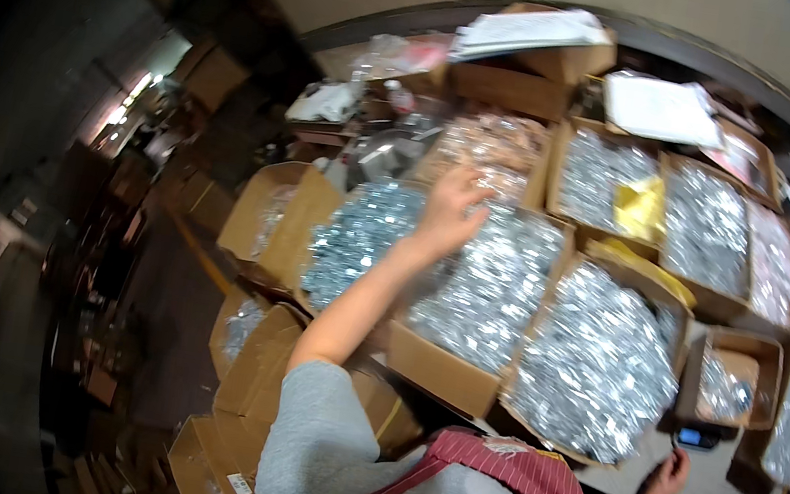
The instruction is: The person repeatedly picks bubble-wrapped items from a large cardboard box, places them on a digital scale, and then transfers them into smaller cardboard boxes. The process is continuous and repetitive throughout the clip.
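My left hand [452,213] reaches forward over the cardboard boxes. Its fingers are spread, with nothing visible in them. Below it lies an open box of small shiny silver pieces [490,291], and just beyond the fingers sits a box of copper-coloured pieces [490,144]. To the left of my forearm is a heap of bluish shiny pieces [366,238]. My right hand [673,472] rests low at the right, beside a small digital scale [699,438]. Its fingers look loosely extended, though they are small and blurred. On the scale stands a small box [742,347] with some clear-looking pieces inside.
A large box of silver pieces [595,366] stands between my hands. Farther back are more filled boxes, one with a yellow packet [639,207], and stacks of papers [531,36]. Open cartons [268,219] stand at the left, beside a dim floor.
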Demonstrator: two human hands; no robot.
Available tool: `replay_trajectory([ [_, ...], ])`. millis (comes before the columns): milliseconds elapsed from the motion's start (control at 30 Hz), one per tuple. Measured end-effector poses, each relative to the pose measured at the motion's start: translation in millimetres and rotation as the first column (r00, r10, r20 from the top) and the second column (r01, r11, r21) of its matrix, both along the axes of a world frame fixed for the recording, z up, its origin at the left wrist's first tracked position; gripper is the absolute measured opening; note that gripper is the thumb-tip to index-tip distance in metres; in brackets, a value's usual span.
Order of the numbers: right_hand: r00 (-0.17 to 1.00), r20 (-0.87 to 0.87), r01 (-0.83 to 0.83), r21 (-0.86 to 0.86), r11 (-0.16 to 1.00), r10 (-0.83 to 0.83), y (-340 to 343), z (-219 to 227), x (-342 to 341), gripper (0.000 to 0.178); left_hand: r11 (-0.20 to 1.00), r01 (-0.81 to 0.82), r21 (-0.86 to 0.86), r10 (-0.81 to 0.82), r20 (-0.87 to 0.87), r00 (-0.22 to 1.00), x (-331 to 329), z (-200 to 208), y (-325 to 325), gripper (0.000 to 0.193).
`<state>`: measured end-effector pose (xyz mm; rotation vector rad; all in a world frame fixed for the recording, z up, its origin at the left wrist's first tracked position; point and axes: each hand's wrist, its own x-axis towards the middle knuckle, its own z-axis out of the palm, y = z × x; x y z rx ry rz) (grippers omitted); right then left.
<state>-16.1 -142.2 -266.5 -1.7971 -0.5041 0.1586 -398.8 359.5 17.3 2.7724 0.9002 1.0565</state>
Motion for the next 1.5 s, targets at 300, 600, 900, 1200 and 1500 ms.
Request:
replay_trajectory([
  [300,0.875,0.21,0.476,-0.212,0.854,-0.436,17,-45,-9,0.029,0.468,-0.703,-0.535,0.859,0.088,0.505,-440,-34,199,0.024],
  [600,0.972,0.12,0.213,-0.077,0.974,-0.203,-60,-67,42,0.037,0.34,-0.876,-0.343,0.858,-0.268,0.438,-480,-158,274,0.026],
  [900,0.898,0.239,0.418,-0.202,0.886,-0.369,-3,-63,-40,0.032,0.367,0.889,-0.274,0.478,0.875,0.073,-392,44,173,0.024],
  [1200,0.94,0.28,0.269,-0.26,0.928,-0.194,9,-14,-37,0.013,-0.09,0.872,-0.482,0.289,0.825,0.486,-157,114,26,0.038],
  [1500,0.9,0.319,0.361,-0.162,0.918,-0.298,-23,18,-14,0.017,-0.589,0.635,-0.499,0.166,0.695,0.7,101,63,-94,0.043],
])
